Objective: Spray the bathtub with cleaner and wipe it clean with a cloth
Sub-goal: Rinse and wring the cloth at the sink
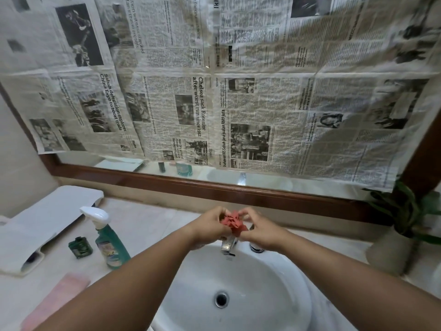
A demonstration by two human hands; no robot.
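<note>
A small red cloth (232,223) is bunched up above the chrome tap (228,244) of a white sink basin (274,295). My left hand (207,225) and my right hand (260,229) both grip the cloth, one on each side, fingers curled into it. A green spray bottle with a white trigger head (107,237) stands upright on the counter to the left of the sink, apart from both hands. No bathtub is in view.
A small dark green jar (80,247) stands beside the spray bottle. A white pouch (43,225) lies at the far left, a pink cloth (57,299) near the front edge. A potted plant (393,225) stands at the right. Newspaper (214,91) covers the wood-framed mirror.
</note>
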